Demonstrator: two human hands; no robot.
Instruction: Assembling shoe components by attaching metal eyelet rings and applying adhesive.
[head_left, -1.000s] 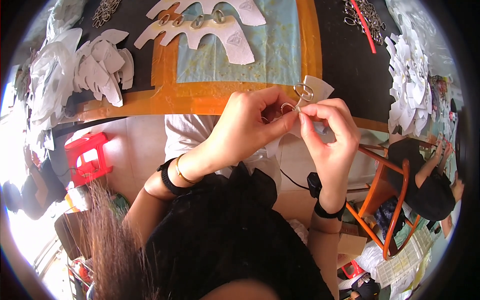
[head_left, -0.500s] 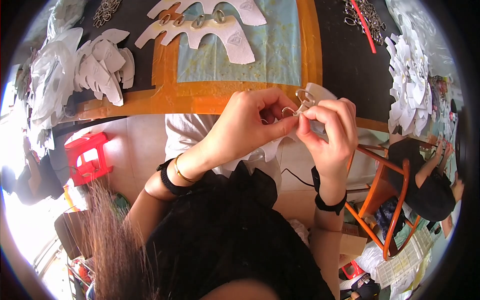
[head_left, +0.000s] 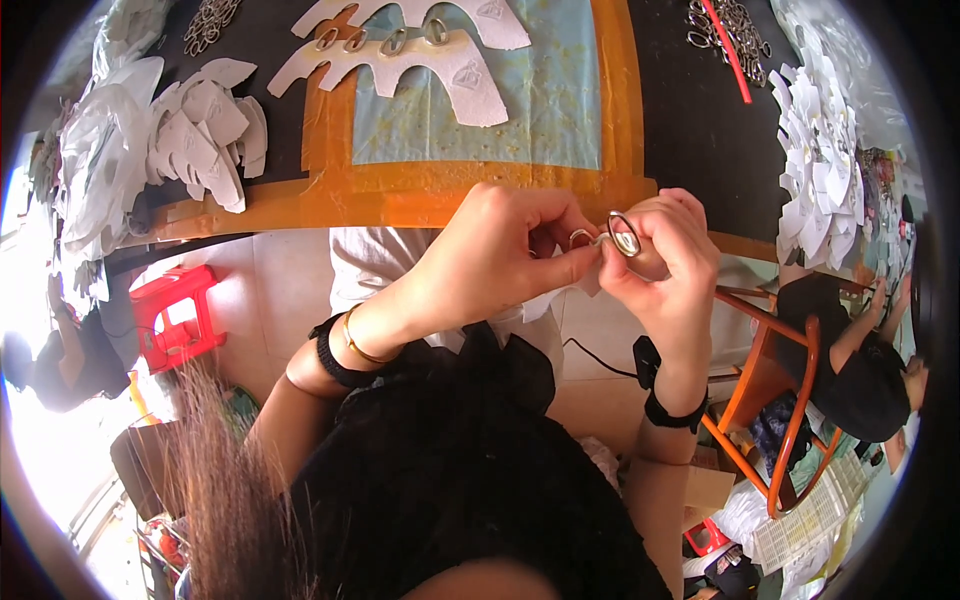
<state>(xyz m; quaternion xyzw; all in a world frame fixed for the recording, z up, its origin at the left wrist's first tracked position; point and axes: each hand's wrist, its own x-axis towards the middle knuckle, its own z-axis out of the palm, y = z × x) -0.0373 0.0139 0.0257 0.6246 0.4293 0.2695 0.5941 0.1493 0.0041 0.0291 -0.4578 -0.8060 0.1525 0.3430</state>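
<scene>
Fingertips clamped together on a white, flat cut piece (head_left: 588,281) with a silver oval metal ring (head_left: 624,238), left hand (head_left: 505,245) and right hand (head_left: 668,245) appear midway; beyond, a white scalloped strip (head_left: 475,92) bears four similar rings (head_left: 394,42), seemingly done; the white stack (head_left: 205,130) leftward shows none.

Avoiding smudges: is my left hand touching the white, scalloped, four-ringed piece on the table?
Apart: the head view shows blue sheet between left hand and white piece.
</scene>
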